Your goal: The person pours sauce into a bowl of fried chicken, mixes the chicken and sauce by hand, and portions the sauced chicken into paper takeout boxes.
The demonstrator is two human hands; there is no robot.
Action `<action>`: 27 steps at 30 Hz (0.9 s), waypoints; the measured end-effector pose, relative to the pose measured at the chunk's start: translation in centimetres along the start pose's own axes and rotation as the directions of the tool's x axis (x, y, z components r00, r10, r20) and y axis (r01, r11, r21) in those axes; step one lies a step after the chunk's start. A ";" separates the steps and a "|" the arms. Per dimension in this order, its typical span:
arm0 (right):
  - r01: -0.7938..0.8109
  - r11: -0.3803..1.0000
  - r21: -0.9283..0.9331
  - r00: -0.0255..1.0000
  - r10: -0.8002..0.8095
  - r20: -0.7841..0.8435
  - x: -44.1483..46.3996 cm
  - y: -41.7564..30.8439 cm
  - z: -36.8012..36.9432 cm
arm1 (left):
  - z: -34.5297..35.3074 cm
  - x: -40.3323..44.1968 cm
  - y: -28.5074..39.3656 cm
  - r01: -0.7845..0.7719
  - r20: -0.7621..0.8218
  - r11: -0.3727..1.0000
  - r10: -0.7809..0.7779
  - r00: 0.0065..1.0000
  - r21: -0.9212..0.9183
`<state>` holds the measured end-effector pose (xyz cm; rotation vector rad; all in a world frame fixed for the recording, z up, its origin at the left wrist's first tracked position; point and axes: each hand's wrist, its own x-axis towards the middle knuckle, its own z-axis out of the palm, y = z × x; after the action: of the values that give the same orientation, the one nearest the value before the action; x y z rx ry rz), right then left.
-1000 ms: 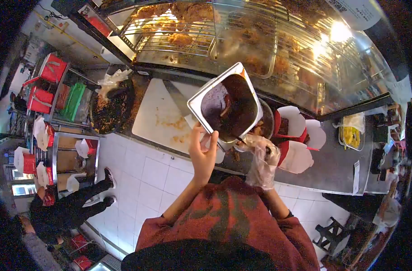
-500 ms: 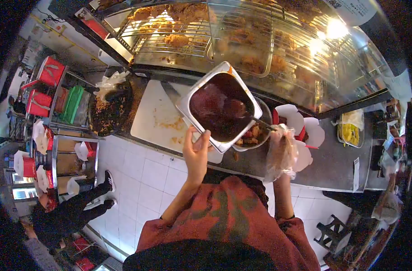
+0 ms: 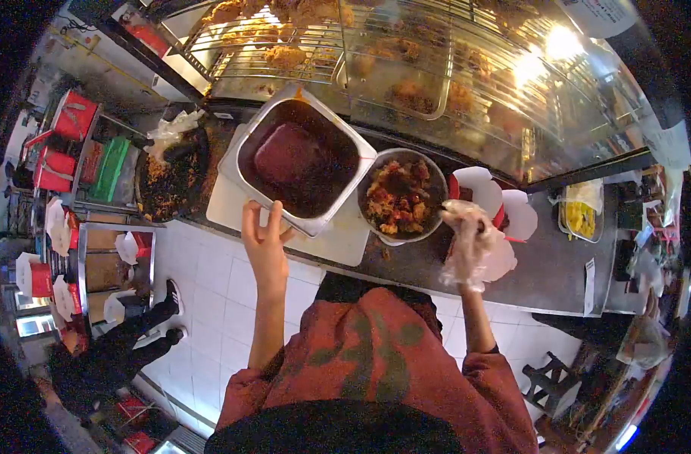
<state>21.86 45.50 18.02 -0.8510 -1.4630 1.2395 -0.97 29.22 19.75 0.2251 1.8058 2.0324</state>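
Note:
My left hand [image 3: 266,238] grips the near edge of a square metal pan [image 3: 353,178] with dark red sauce inside. The pan is over a white cutting board [image 3: 334,244]. To its right stands a round metal bowl [image 3: 364,204] with browned, sauce-coated food pieces [image 3: 398,200]. My right hand [image 3: 470,238], in a clear plastic glove, is at the bowl's right rim with its fingers curled together. What they hold is hidden, and the spoon handle seen earlier does not show. Just beyond that hand are open red-and-white food boxes [image 3: 501,257].
A glass case [image 3: 391,68] with fried food on racks runs along the back. A dark round tray of crumbs [image 3: 171,181] sits left; a tray of yellow food [image 3: 580,219] stands right. Another person's leg [image 3: 145,344] is at lower left, and a stool [image 3: 554,386] at lower right.
My left hand has moved the sauce pan left, uncovering the bowl. My right hand has come away from the pan to the bowl's rim, and the dark handle is out of sight.

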 end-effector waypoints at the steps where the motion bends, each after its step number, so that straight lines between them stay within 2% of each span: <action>1: 0.062 0.985 -0.163 0.988 -0.038 0.150 -0.4 -0.6 0.4 | -0.4 0.2 -0.1 0.004 -0.002 0.999 -0.004 1.000 -0.034; 2: 0.149 0.971 -0.187 0.981 -0.121 0.152 -1.1 -0.1 0.3 | -0.6 0.3 -0.2 0.000 0.007 1.000 0.001 1.000 -0.030; 3: 0.146 0.971 -0.187 0.981 -0.117 0.157 -1.4 0.5 -0.3 | -0.7 0.3 -0.2 0.003 0.001 1.000 -0.003 1.000 -0.029; 5: 0.385 0.781 -0.492 0.898 -0.193 0.396 -1.7 1.2 -2.0 | -0.8 0.2 -0.2 -0.003 -0.003 0.999 0.003 1.000 -0.043; 6: 0.435 0.702 -0.564 0.876 -0.184 0.446 -1.6 -0.8 -1.9 | -0.7 0.1 0.0 0.000 -0.006 0.999 0.000 1.000 -0.042; 9: 0.494 0.664 -0.562 0.845 -0.212 0.492 -1.1 -3.5 -2.4 | -0.6 -0.2 0.2 0.048 0.000 0.999 -0.048 0.999 -0.022; 10: 0.476 0.605 -0.639 0.862 -0.174 0.477 -1.0 -4.5 -2.5 | -0.6 -0.3 -0.1 0.054 -0.010 0.998 -0.054 0.998 -0.019; 15: 0.540 0.624 -0.565 0.825 -0.259 0.503 0.3 -3.5 -2.0 | -0.4 -0.6 -0.9 0.081 -0.030 0.995 -0.082 0.996 -0.054; 17: 0.544 0.688 -0.480 0.826 -0.339 0.450 0.6 -3.0 -0.5 | -0.5 -0.6 -1.2 0.087 -0.015 0.993 -0.089 0.996 -0.080; 18: 0.589 0.663 -0.461 0.799 -0.392 0.457 0.8 -1.9 0.0 | -0.5 -0.7 -1.1 0.087 -0.016 0.993 -0.088 0.996 -0.080; 21: 0.543 0.627 -0.558 0.839 -0.374 0.396 1.4 0.8 0.8 | -0.5 -0.8 -0.7 0.094 -0.030 0.993 -0.096 0.995 -0.072; 23: 0.561 0.652 -0.510 0.825 -0.394 0.405 1.7 1.2 0.8 | -0.8 -0.8 -0.8 0.082 -0.049 0.996 -0.084 0.995 -0.039; 25: 0.561 0.594 -0.576 0.826 -0.362 0.431 1.5 2.1 0.3 | -0.6 -1.0 -0.4 0.082 -0.071 0.996 -0.086 0.994 -0.045; 27: 0.560 0.606 -0.564 0.827 -0.369 0.424 1.1 1.3 0.5 | -0.6 -0.9 -0.3 0.083 -0.077 0.995 -0.086 0.993 -0.048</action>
<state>20.94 46.70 17.00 -0.6756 -2.2524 0.3944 -0.31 28.33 19.53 0.0554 1.7825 2.0459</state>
